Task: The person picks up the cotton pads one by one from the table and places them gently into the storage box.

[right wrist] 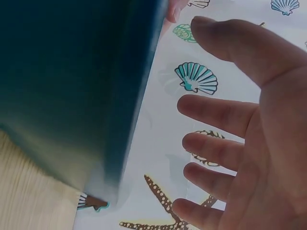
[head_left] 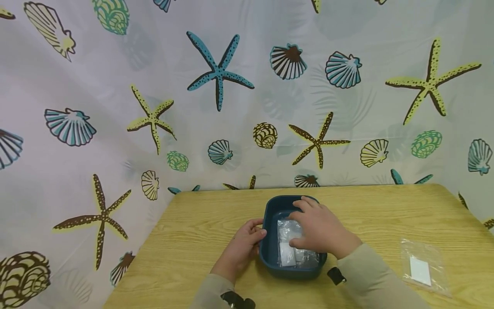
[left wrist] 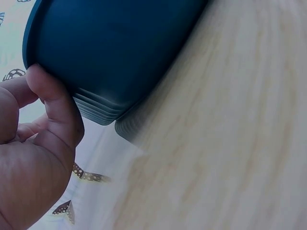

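A dark blue plastic bin (head_left: 294, 274) with rounded corners stands on the table. Inside it lie clear plastic bags (head_left: 286, 253) with white pieces in them. At the bin's left rim is my left hand (head_left: 241, 246), gripping the edge with thumb and fingers; in the left wrist view the thumb (left wrist: 45, 91) touches the wall near the rim. Over the bin's right side hovers my right hand (head_left: 318, 225), its fingers spread and bent a little, and it hides part of the bags. The right wrist view shows nothing in that hand (right wrist: 249, 134).
Another clear bag (head_left: 424, 270) with a white piece (head_left: 420, 271) lies on the table to the right. The wooden table (head_left: 200, 214) ends at the back against a white curtain (head_left: 247, 98) printed with shells and starfish.
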`<state>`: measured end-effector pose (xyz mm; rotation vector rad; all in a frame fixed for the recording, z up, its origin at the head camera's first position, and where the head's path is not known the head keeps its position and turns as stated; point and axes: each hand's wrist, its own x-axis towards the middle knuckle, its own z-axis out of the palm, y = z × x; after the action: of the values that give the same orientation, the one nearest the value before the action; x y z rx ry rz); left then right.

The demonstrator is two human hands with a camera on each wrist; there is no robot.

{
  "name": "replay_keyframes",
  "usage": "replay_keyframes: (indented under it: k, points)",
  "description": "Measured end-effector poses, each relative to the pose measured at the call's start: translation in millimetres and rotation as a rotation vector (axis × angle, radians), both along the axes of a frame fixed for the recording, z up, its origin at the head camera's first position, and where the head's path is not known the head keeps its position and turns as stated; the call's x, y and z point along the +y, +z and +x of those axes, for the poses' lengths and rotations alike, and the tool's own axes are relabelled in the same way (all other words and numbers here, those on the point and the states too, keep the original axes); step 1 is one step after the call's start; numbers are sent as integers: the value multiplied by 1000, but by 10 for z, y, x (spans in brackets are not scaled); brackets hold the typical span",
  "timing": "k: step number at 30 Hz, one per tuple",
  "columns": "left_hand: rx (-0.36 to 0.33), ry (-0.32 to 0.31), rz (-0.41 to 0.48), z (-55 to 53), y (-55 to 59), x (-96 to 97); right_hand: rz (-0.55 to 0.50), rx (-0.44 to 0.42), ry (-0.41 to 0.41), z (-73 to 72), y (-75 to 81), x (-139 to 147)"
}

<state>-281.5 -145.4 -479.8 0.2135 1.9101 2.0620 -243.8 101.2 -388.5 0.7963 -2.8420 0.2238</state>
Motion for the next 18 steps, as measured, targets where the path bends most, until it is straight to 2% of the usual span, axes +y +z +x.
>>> replay_keyframes:
  k: [18]
  points:
    - [7,0,1,15,14,14,-65,-34,-16,56,-92,432]
